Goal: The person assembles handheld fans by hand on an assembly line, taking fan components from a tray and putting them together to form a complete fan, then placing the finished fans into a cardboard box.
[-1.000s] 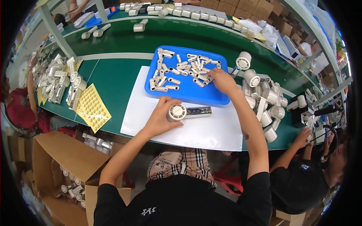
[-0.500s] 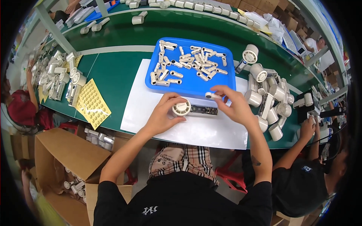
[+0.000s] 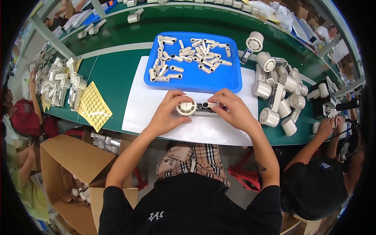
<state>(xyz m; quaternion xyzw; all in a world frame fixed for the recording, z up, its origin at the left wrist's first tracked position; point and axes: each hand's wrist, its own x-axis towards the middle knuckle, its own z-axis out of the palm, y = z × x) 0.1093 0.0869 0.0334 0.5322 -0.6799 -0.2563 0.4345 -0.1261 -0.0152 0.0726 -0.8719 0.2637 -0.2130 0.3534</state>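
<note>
My left hand [image 3: 169, 112] is wrapped round the round white head of a handheld fan [image 3: 186, 106], which lies on the white sheet [image 3: 156, 126]. The fan's handle points right, its dark inside partly showing. Between thumb and fingers, my right hand [image 3: 234, 111] pinches a small white handle cover [image 3: 211, 105] with a dark oval at one end. This cover is over the handle; whether it touches cannot be made out. Just beyond my hands stands a blue tray [image 3: 235, 83] with many similar white covers [image 3: 203, 58] scattered in it.
Piled white fans [image 3: 288, 83] lie to the right, with others [image 3: 58, 84] at the left beside a yellow sticker sheet [image 3: 95, 106]. A cardboard box [image 3: 76, 158] stands open at lower left. A co-worker [image 3: 317, 184] sits at my right. A green ledge [image 3: 164, 23] runs behind the tray.
My right hand has moved left and down, bringing the cover from beside the tray's near edge to over the fan's handle. My left hand still grips the fan head. The view has shifted slightly.
</note>
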